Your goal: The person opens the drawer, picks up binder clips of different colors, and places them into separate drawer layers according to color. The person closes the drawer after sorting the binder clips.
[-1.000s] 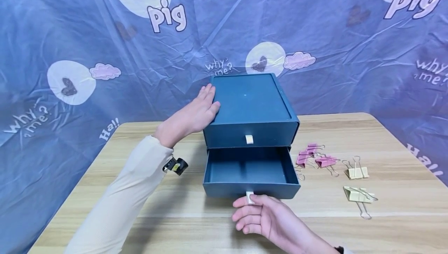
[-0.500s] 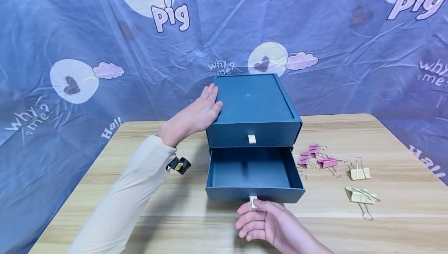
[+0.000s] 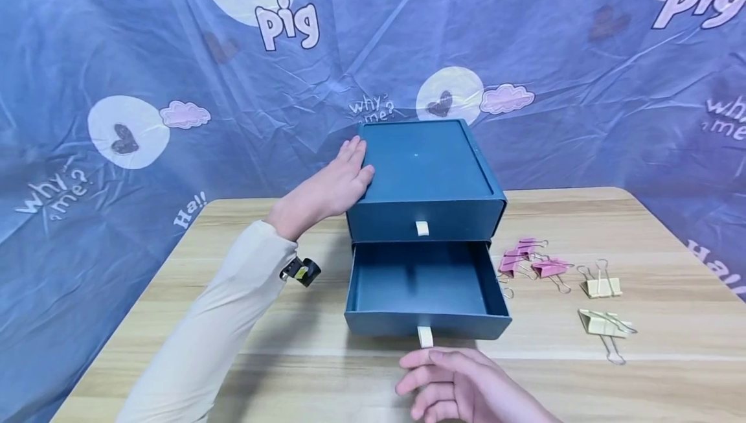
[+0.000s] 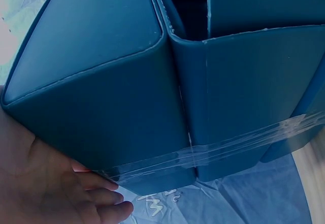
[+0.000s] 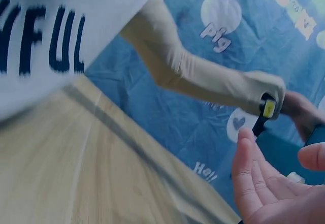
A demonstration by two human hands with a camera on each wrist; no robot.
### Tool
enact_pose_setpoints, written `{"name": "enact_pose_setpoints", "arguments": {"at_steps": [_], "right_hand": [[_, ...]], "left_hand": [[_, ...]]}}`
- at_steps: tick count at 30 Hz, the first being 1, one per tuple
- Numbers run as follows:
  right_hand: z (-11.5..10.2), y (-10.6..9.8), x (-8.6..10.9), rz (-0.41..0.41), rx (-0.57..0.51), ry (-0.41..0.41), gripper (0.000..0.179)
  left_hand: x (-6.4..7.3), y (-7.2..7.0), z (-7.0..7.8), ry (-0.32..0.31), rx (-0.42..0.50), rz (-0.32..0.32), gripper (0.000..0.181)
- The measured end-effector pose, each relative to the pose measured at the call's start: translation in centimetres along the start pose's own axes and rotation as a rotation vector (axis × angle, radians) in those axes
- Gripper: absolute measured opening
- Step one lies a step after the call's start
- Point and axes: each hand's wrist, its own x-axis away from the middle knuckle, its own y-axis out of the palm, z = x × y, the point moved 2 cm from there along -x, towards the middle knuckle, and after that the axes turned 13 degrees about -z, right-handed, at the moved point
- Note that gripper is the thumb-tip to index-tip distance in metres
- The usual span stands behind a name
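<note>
A dark blue drawer box (image 3: pixel 419 164) with two levels stands on the table. Its lower drawer (image 3: pixel 428 326) is pulled out, and bare inside; the upper one (image 3: pixel 460 221) is closed. My left hand (image 3: pixel 331 188) rests along the top left edge of the box, fingers extended. In the left wrist view, that hand (image 4: pixel 61 183) lies against the box's corner. Just below the lower drawer's white pull tab (image 3: pixel 425 337) is my right hand (image 3: pixel 460 381), fingers loosely bent and holding nothing. The right wrist view shows its thumb apart from the fingers (image 5: pixel 249 173).
Several pink binder clips (image 3: pixel 548 268) lie right of the box, one partly hidden by the drawer. Two pale yellow binder clips (image 3: pixel 603 287) lie farther right. Clear tape (image 4: pixel 203 155) runs across the box's side. A blue printed cloth (image 3: pixel 233 105) hangs behind the wooden table (image 3: pixel 291 371).
The lower drawer has come slightly farther out toward me. My right hand has let go of its pull tab and dropped just below it. The left hand stays on the box.
</note>
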Motion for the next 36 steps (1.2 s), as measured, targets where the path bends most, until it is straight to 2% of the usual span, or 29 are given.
{"name": "enact_pose_setpoints", "arguments": {"at_steps": [2,4,8,9,11,15,16,23,24,27,31,34,36], "right_hand": [[-0.1,0.4,0.7,-0.048,-0.002,-0.026,0.041],[-0.5,0.6,1.5,-0.119,0.047,-0.089,0.042],[-2.4,0.6,3.5,-0.198,0.252,-0.247,0.047],[-3.1,0.4,4.1,-0.203,0.302,-0.279,0.048],[-4.4,0.1,5.1,-0.205,0.335,-0.322,0.050],[-6.6,-0.7,6.8,-0.212,0.313,-0.388,0.053],[-7.2,-0.9,7.2,-0.201,0.301,-0.394,0.054],[-10.0,-2.4,8.6,-0.129,0.408,-0.515,0.053],[-10.3,-2.8,8.6,-0.110,0.419,-0.521,0.052],[-10.6,-4.2,8.5,0.011,0.478,-0.515,0.049],[-10.5,-6.7,8.2,0.255,0.593,-0.489,0.041],[-10.0,-8.1,7.7,0.461,0.751,-0.427,0.032],[-9.8,-8.7,7.2,0.558,0.856,-0.386,0.030]], "left_hand": [[0.0,0.0,-0.1,0.002,0.000,0.000,0.061],[-0.1,0.0,-0.1,0.003,0.000,0.000,0.061],[-0.2,-0.1,-0.1,0.006,0.002,0.003,0.061],[-0.2,-0.1,-0.1,0.006,0.003,0.004,0.061],[-0.2,-0.1,-0.2,0.004,0.004,0.004,0.061],[-0.2,-0.1,-0.3,0.001,0.003,0.001,0.061],[-0.2,-0.1,-0.3,0.001,0.003,-0.001,0.061],[-0.1,0.1,-0.2,-0.008,0.016,-0.009,0.062],[0.0,0.1,-0.2,-0.010,0.016,-0.009,0.062],[0.1,0.1,-0.2,-0.013,0.021,-0.007,0.061],[0.1,0.1,-0.2,-0.003,0.027,-0.004,0.061],[-0.1,0.1,-0.3,0.005,0.027,-0.002,0.061],[-0.1,0.1,-0.3,0.004,0.024,-0.002,0.061]]}}
